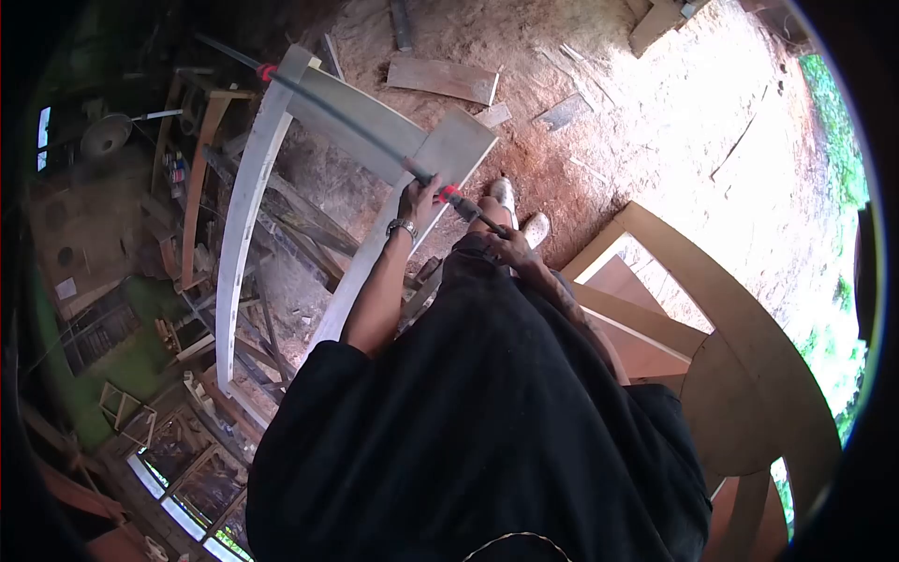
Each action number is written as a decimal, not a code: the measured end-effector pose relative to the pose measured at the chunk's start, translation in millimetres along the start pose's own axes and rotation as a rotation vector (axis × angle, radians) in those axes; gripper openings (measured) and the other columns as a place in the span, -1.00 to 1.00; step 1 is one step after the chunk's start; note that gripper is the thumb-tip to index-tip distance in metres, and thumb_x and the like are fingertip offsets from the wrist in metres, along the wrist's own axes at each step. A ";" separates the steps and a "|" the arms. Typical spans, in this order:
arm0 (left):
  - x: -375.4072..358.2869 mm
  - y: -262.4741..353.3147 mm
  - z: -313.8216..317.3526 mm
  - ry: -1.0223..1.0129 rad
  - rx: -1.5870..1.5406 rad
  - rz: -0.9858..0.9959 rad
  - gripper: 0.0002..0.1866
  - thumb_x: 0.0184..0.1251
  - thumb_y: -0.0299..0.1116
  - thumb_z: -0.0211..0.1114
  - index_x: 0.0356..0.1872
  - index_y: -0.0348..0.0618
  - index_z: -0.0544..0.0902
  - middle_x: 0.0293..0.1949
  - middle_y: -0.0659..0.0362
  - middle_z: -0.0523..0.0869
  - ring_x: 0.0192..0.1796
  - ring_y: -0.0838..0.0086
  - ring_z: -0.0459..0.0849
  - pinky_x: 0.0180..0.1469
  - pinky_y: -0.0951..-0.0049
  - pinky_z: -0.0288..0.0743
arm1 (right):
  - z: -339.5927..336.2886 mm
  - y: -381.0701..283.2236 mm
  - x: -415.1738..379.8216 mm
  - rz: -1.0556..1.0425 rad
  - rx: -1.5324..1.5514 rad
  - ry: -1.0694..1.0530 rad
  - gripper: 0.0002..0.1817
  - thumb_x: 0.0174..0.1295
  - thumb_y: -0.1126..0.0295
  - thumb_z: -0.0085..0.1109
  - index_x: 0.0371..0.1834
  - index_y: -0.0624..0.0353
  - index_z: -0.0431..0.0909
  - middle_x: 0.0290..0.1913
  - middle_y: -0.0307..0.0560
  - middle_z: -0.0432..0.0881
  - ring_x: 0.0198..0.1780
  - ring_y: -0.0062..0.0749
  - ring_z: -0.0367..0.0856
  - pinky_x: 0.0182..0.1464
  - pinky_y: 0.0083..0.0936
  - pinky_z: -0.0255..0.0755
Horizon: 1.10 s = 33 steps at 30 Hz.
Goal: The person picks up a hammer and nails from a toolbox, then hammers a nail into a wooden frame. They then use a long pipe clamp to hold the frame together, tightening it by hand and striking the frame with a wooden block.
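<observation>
A long bar clamp [346,123] with red jaws lies across a pale wooden frame [456,150], spanning from its far left corner to the near board. My left hand [419,199], with a wristwatch on the wrist, is closed around the clamp's bar beside the near red jaw [448,193]. My right hand [510,247] is wrapped around the clamp's dark screw handle, close to my body. A curved pale side piece [245,215] of the frame runs down on the left.
A large wooden piece with a curved edge [749,328] stands at my right. Loose boards [442,81] and offcuts [560,112] lie on the sawdust-covered floor [646,122]. On the left are wooden trestle parts [304,220], a curved brown leg [198,197] and a fan-like round object [107,136].
</observation>
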<state>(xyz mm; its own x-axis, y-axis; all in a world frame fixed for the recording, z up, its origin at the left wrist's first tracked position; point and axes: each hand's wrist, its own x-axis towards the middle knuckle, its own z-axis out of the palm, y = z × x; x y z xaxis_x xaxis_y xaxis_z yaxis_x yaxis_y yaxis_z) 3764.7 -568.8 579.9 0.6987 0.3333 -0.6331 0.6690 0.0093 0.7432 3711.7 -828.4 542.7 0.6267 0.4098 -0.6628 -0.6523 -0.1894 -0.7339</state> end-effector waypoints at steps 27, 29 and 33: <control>2.8 -0.8 -3.5 0.098 0.497 0.112 -0.13 0.32 0.37 0.21 -0.13 -0.55 0.64 -0.23 -0.29 0.77 -0.11 -0.09 0.78 -0.07 0.05 0.59 | 15.9 -46.6 -50.6 -0.843 -0.476 0.583 -0.84 0.05 0.66 0.32 -0.36 0.14 0.78 -0.24 -0.06 0.58 -0.23 -0.12 0.59 -0.17 -0.27 0.52; -0.1 5.3 -0.5 0.101 0.533 0.157 -0.11 0.33 0.37 0.20 -0.14 -0.59 0.63 -0.25 -0.30 0.77 -0.11 -0.09 0.78 -0.08 0.06 0.59 | 21.4 -26.8 -67.4 -0.853 -0.733 0.366 -0.69 0.16 0.48 0.32 0.00 0.14 0.75 -0.18 0.01 0.65 -0.20 -0.05 0.67 -0.16 -0.20 0.56; 15.5 -5.9 1.0 0.092 0.524 0.134 -0.13 0.35 0.36 0.18 -0.12 -0.57 0.63 -0.21 -0.29 0.77 -0.10 -0.09 0.77 -0.07 0.05 0.59 | 32.2 -10.6 -82.7 -0.519 -1.045 0.086 -0.45 0.37 0.22 0.11 0.39 0.18 0.42 -0.11 0.17 0.72 -0.24 0.06 0.73 -0.13 -0.07 0.59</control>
<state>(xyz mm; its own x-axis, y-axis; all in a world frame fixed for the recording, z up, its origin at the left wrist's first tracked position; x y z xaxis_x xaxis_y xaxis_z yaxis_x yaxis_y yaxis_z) 3771.8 -564.7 565.5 0.7774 0.3803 -0.5010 0.6285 -0.5021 0.5941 3653.1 -831.5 610.1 0.7677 0.5996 -0.2259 0.3336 -0.6751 -0.6580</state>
